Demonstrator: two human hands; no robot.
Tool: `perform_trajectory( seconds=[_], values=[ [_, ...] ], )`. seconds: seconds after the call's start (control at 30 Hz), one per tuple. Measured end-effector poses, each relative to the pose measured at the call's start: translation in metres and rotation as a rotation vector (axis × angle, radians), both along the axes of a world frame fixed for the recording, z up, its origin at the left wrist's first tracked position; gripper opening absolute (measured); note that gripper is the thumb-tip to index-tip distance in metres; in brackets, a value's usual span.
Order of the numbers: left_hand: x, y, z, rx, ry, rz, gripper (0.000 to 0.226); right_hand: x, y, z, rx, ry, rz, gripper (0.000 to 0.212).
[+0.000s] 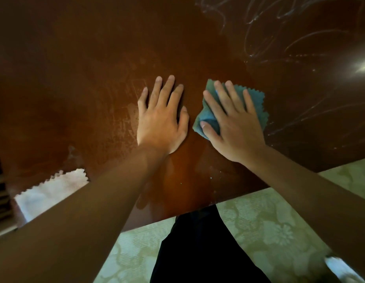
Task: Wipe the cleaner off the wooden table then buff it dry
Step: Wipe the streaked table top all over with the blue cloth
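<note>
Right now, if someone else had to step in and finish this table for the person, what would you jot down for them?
Left hand: flat on the bare wooden table, fingers straight, holding nothing.
Right hand: pressing the blue cloth flat onto the table, fingers spread over it.
A white cloth lies at the near left edge, untouched, partly hidden by the left forearm.
Done: hard to say; the patch around the hands shows dull smears rather than lines.
Left: white streaks of cleaner still loop across the far right of the table. Wipe those up, then buff dry, probably with the white cloth.
</note>
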State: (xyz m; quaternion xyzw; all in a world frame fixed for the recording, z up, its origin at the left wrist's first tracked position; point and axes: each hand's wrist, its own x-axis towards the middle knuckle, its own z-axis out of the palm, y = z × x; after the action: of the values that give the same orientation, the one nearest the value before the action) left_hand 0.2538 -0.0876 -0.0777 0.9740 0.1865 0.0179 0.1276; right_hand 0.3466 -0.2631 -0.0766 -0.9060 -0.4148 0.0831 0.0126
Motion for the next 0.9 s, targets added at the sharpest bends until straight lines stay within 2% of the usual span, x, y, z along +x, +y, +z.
perform_trajectory(
  seconds=[0.3,0.43,0.57,0.7,0.8,0.9],
  values=[
    [0.000,-0.001,0.000,-0.021,-0.048,0.011,0.054,-0.151,0.004,-0.003,0.099,0.067,-0.043,0.070],
    [0.000,0.000,-0.002,-0.013,-0.047,0.014,0.055,-0.127,-0.015,-0.005,0.104,0.061,0.002,0.072],
    [0.000,0.001,-0.004,0.006,-0.056,0.014,0.054,-0.089,-0.042,-0.006,0.058,0.011,-0.128,0.072],
    [0.000,-0.001,-0.004,0.007,-0.059,0.013,0.053,-0.117,-0.026,-0.007,0.072,0.027,-0.206,0.073],
    [0.000,-0.001,-0.002,0.008,-0.058,0.009,0.053,-0.165,-0.015,-0.006,0.120,0.078,-0.069,0.071],
    [0.000,-0.001,-0.002,0.012,-0.048,0.003,0.053,-0.158,-0.028,-0.009,0.120,0.073,0.020,0.071]
  ],
)
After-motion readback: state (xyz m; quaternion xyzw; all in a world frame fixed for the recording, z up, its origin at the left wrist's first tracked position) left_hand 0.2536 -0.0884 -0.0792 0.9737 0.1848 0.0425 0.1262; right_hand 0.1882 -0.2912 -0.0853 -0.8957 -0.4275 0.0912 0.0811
